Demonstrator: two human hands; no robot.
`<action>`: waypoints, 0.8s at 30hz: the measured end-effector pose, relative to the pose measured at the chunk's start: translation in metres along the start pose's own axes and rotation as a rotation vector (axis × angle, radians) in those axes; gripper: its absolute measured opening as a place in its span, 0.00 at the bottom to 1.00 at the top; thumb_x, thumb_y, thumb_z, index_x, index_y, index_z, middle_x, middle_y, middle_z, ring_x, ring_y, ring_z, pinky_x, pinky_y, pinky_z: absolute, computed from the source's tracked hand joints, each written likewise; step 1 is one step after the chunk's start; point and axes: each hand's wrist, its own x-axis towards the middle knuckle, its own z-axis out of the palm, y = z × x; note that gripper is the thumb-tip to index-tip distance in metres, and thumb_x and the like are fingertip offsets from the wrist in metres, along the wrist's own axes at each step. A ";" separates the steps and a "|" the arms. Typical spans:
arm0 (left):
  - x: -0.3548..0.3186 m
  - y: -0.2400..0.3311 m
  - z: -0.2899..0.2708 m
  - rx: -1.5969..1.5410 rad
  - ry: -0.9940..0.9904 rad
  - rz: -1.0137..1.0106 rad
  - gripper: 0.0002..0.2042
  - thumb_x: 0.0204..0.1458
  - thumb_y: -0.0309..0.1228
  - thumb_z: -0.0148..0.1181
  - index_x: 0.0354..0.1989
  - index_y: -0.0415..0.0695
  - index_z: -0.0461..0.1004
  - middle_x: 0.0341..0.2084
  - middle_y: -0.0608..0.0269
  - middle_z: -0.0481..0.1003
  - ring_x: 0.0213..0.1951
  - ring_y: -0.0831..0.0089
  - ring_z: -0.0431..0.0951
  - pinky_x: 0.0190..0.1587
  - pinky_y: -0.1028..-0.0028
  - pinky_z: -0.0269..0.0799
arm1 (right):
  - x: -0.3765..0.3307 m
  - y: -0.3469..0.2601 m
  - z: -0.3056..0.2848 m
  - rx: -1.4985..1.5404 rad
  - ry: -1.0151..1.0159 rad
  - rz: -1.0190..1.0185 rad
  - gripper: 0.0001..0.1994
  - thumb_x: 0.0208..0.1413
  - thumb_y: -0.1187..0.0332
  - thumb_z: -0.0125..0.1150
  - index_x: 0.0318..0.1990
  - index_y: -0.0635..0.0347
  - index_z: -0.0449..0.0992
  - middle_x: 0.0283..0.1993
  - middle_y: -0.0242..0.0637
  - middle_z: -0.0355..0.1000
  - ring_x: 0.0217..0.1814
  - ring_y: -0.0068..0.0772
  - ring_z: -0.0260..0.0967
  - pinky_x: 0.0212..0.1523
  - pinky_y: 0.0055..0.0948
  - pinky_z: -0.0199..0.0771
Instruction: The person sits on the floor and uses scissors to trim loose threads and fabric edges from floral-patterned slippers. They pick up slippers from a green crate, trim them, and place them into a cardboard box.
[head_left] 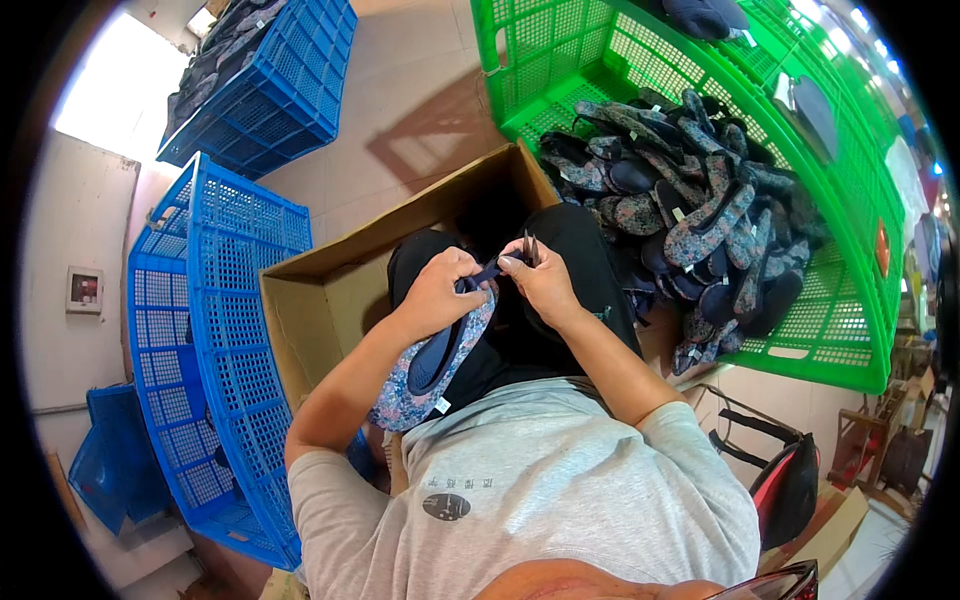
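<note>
A blue floral slipper [462, 345] with a dark navy lining lies slantwise over my lap. My left hand [438, 290] is closed on its upper end, thumb and fingers pinching the dark edge. My right hand [541, 283] is closed too, with small dark thread snips [530, 246] in it, their pointed tips sticking up past the fingers. The right thumb and forefinger meet the slipper's dark end, close to the left fingertips. A small white tag [442, 405] shows on the slipper's side. Whether a loose thread is between the hands is too small to tell.
An open cardboard box [318, 330] stands around my knees. To the right, a large green crate [830, 345] holds a heap of similar floral slippers [700, 215]. Blue crates [245, 300] stand at the left, another blue crate [290, 90] with dark items behind. A black-and-red chair [790, 490] is at lower right.
</note>
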 end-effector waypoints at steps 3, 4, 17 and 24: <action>0.007 -0.005 -0.010 -0.085 -0.091 0.067 0.08 0.47 0.29 0.66 0.32 0.40 0.76 0.36 0.58 0.71 0.45 0.62 0.72 0.50 0.69 0.66 | 0.002 0.000 -0.007 -0.050 -0.032 -0.053 0.03 0.58 0.74 0.62 0.38 0.61 0.75 0.32 0.27 0.72 0.35 0.17 0.68 0.39 0.20 0.69; 0.010 -0.009 -0.013 -0.147 -0.122 0.098 0.07 0.47 0.29 0.66 0.31 0.40 0.76 0.36 0.59 0.71 0.45 0.63 0.72 0.50 0.69 0.66 | 0.002 -0.002 -0.007 -0.072 -0.042 -0.065 0.03 0.58 0.74 0.62 0.38 0.61 0.75 0.32 0.27 0.72 0.35 0.17 0.68 0.39 0.20 0.68; 0.030 -0.009 -0.010 -0.247 -0.161 -0.050 0.07 0.44 0.26 0.63 0.22 0.35 0.77 0.22 0.62 0.69 0.28 0.73 0.71 0.32 0.72 0.65 | 0.005 -0.007 -0.016 0.081 0.071 0.164 0.06 0.57 0.69 0.65 0.39 0.59 0.75 0.23 0.25 0.67 0.18 0.15 0.57 0.18 0.18 0.55; 0.029 0.003 -0.018 -0.256 -0.067 -0.458 0.07 0.47 0.28 0.63 0.24 0.36 0.80 0.20 0.64 0.74 0.23 0.76 0.71 0.30 0.75 0.66 | -0.014 -0.039 -0.038 -0.012 -0.122 0.099 0.20 0.71 0.53 0.41 0.56 0.59 0.68 0.35 0.34 0.73 0.22 0.16 0.59 0.21 0.16 0.58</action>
